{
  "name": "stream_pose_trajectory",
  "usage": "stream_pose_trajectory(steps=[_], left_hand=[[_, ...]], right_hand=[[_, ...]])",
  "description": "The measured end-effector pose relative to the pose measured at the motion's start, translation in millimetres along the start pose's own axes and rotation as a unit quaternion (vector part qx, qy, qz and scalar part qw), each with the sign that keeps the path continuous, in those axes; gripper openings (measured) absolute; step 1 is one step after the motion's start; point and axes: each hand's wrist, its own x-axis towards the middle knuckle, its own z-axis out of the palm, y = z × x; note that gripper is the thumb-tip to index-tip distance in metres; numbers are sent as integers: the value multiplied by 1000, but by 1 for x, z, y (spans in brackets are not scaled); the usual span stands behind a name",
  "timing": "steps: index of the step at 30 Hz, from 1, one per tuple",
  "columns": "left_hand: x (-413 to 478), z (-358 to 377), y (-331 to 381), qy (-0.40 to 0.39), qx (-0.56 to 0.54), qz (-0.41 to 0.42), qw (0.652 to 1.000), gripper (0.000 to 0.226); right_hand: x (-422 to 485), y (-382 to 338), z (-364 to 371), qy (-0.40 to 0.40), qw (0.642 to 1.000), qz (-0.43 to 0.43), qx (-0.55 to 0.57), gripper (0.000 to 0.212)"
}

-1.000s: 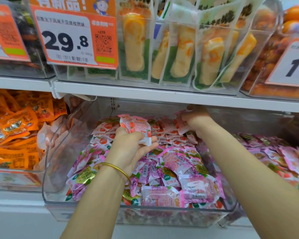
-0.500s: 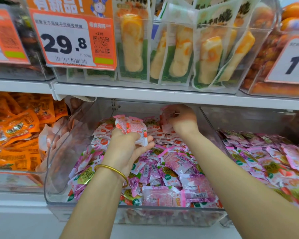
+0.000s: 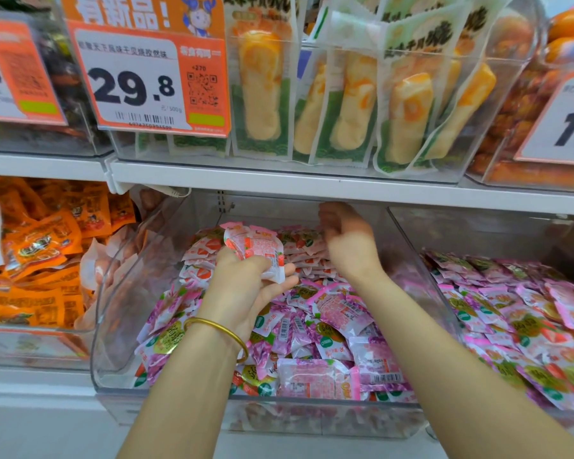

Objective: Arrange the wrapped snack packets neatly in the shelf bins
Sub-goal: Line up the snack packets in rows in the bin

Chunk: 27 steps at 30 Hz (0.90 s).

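Head view: clear bin (image 3: 126, 313), loose pile (image 3: 332, 329) at the front.
Left hand (image 3: 246, 289) grips a few pink packets (image 3: 257, 251) above the pile; right hand (image 3: 348, 241) hangs loose-fingered over the neat back rows (image 3: 307, 264).

A clear plastic bin (image 3: 123, 309) of pink wrapped snack packets (image 3: 338, 318) sat beneath a white shelf board (image 3: 279, 185), orange packets (image 3: 43, 246) to its left (another pink heap (image 3: 511, 313), seemingly separately binned, right).
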Motion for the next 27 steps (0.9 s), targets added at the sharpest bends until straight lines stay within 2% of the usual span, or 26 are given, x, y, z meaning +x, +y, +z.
stream_pose_trajectory(steps=[2, 3, 4, 7, 8, 11, 13, 17, 21, 23, 27], left_hand=[[-1, 0, 1, -5, -4, -1, 1000, 58], [-1, 0, 1, -5, -5, -1, 1000, 58], [0, -1, 1, -5, -4, -2, 1000, 57], [0, 0, 0, -7, 2, -2, 1000, 54], [0, 0, 0, -9, 2, -2, 1000, 53], [0, 3, -2, -15, 3, 2, 1000, 51], [-1, 4, -2, -13, 2, -1, 1000, 50], [-2, 5, -1, -14, -2, -3, 1000, 55], [1, 5, -2, -15, 4, -6, 1000, 52], [0, 5, -3, -15, 7, -9, 1000, 50], [-2, 6, -2, -18, -4, 0, 1000, 54]], right_hand=[[-1, 3, -8, 68, 997, 21, 20, 45], [-2, 5, -11, 84, 996, 28, -6, 46], [-2, 7, -13, 76, 995, 28, -55, 43], [-8, 14, -6, -37, 979, -25, -199, 27], [-10, 15, -2, -47, 969, -47, -237, 24], [-9, 12, 8, -11, 942, -102, -320, 22], [-7, 10, 9, -29, 942, -108, -317, 24], [-2, 14, -8, 11, 977, -19, -214, 40], [-9, 8, -12, -107, 954, -20, -278, 41], [-10, 8, -9, -97, 947, -28, -306, 39], [-4, 12, -11, -62, 957, -15, -282, 34]])
